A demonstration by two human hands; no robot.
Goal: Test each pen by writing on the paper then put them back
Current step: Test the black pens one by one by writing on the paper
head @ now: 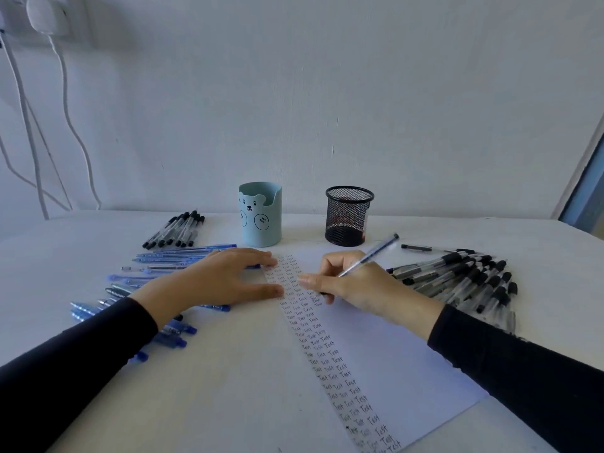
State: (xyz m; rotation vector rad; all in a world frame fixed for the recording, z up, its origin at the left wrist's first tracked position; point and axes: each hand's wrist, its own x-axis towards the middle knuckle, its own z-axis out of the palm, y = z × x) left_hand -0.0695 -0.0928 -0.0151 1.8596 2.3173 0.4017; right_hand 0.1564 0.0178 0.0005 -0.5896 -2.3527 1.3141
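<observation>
Your right hand (354, 289) pinches a clear pen (372, 255) slanted over the paper (408, 361), beside columns (315, 325) of "Test". Your left hand (219, 279) lies flat, fingers straight, on the paper's left edge.

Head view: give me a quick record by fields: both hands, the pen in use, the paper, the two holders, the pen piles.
left hand: flat, fingertips pressing the paper at its left edge
right hand: grips the pen in a writing pose
pen: tilted, tip down by the written columns; contact unclear
paper: white sheet, columns of "Test" down its left side
holders: blue bear holder and black mesh holder, upright at the back
piles: blue pens left; small black bundle back left; black pens right
</observation>
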